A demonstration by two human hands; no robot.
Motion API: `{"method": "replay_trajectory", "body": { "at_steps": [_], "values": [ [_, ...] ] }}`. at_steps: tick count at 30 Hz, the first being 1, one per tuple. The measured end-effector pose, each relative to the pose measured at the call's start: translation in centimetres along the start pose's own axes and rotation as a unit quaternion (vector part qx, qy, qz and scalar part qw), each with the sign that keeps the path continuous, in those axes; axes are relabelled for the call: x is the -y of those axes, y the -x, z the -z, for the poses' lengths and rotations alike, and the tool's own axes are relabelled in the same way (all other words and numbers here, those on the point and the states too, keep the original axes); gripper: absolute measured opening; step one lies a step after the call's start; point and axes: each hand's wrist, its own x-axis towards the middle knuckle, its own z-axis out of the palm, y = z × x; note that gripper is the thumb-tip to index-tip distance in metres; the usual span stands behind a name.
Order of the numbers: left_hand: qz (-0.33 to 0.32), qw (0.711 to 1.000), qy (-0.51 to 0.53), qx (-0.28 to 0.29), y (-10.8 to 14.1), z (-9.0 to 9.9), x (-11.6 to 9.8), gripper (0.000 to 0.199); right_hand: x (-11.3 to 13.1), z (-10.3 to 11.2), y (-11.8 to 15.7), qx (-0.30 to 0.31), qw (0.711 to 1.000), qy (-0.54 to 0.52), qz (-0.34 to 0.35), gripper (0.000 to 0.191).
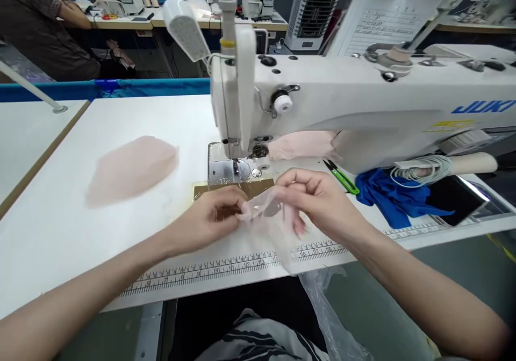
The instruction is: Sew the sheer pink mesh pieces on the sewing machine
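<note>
A thin, sheer, pale pink piece of fabric (268,218) is stretched between my two hands, just in front of the sewing machine's needle area. My left hand (213,213) pinches its left end between thumb and fingers. On the other side, my right hand (312,197) grips its upper right part, and the rest hangs down over the printed ruler (242,267) at the table's front edge. Behind the hands stands the white sewing machine (322,92), with its presser foot (236,167) over the metal needle plate (220,172).
Flat on the table at the left lies a pale pink fabric piece (133,170); more pink fabric (302,145) sits under the machine arm. Green thread snips (342,177), a blue cloth (391,194) and a dark phone-like device (457,200) lie at right. A co-worker (44,28) sits behind.
</note>
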Motion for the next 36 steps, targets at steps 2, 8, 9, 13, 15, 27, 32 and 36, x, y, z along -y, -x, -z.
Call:
{"method": "replay_trajectory", "body": {
  "at_steps": [2,8,9,13,15,27,32,36],
  "values": [
    [0.059,0.994,0.091,0.03,0.1,1.5,0.0,0.025,-0.5,0.7,-0.4,0.025,0.996,-0.059,-0.07,0.023],
    [0.114,0.982,0.142,-0.046,0.3,0.9,0.2,0.031,-1.9,-0.5,-0.6,-0.009,0.99,-0.042,-0.131,0.03],
    [0.095,0.986,0.116,-0.066,0.5,0.3,0.0,0.04,-1.9,-0.9,-0.6,-0.015,0.992,-0.019,-0.124,0.03],
    [0.04,0.997,0.025,-0.059,0.9,-1.5,-0.4,0.062,-1.1,-2.1,-0.1,-0.01,0.995,0.049,-0.09,0.028],
    [0.04,0.998,0.025,-0.048,0.8,-1.6,-0.2,0.052,-0.9,-2.4,0.3,-0.004,0.995,0.041,-0.094,0.028],
    [0.124,0.967,0.22,-0.034,0.1,1.2,0.5,0.011,-1.7,2.0,-1.5,0.133,0.962,0.187,-0.149,0.024],
    [0.027,0.996,0.064,-0.052,-0.9,1.3,0.7,0.015,-0.7,1.0,-4.5,0.144,0.966,0.181,-0.116,0.031],
    [-0.002,0.994,-0.062,-0.09,-1.6,2.3,0.7,0.016,-1.4,0.0,-6.6,0.163,0.97,0.103,-0.149,0.028]
  ]
}}
